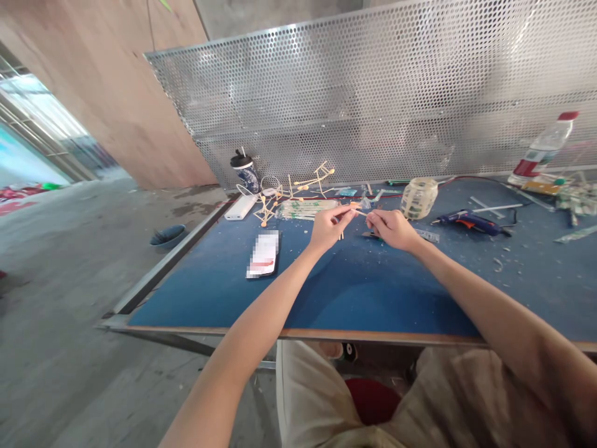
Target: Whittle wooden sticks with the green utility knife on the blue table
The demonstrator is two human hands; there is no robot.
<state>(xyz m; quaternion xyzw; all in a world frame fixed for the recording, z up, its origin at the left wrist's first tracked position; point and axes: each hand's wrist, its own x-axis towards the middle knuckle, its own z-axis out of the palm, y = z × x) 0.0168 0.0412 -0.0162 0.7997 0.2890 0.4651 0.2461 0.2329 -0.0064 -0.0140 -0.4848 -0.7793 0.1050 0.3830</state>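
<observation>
Two hands, left hand (330,225) and right hand (390,227), pinch one thin stick (358,212) between them above the blue table (354,292); apparent step: positioning it, steady fingertip alignment needed

Both forearms bare, no sleeves, no watch or rings visible. Light beige shorts (303,398) on legs; dark shoe (349,352) with white trim below.

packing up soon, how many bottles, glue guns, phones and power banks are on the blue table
bottles: 2, dark bottle and clear bottle
glue guns: 1, glue gun
phones: 1, phone
power banks: 1, white power bank
total: 5
</observation>
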